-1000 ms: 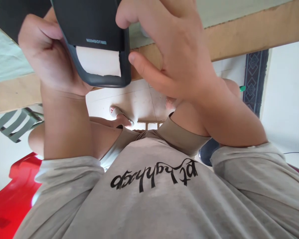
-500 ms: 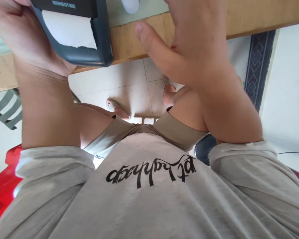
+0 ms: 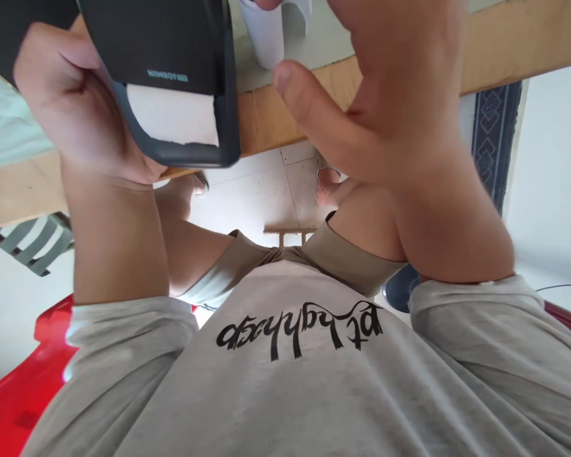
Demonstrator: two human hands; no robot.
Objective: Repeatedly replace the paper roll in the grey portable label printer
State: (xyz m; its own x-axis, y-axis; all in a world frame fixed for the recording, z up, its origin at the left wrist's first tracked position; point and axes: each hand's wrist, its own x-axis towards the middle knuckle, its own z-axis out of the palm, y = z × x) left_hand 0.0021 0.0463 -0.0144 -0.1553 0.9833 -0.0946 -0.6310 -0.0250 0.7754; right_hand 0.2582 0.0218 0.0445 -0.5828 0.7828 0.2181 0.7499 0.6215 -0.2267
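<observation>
One left hand [image 3: 71, 108] grips a dark printer [image 3: 171, 82] labelled "NIIMBOT".

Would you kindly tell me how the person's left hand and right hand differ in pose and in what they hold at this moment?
The left hand is curled shut around the dark grey handheld label printer; the right hand is open, thumb stretched out, gripping nothing visible. The left hand clasps the printer's side, while the right hand hovers beside it over the wooden table edge. Both are bare, raised before the grey shirt.
</observation>
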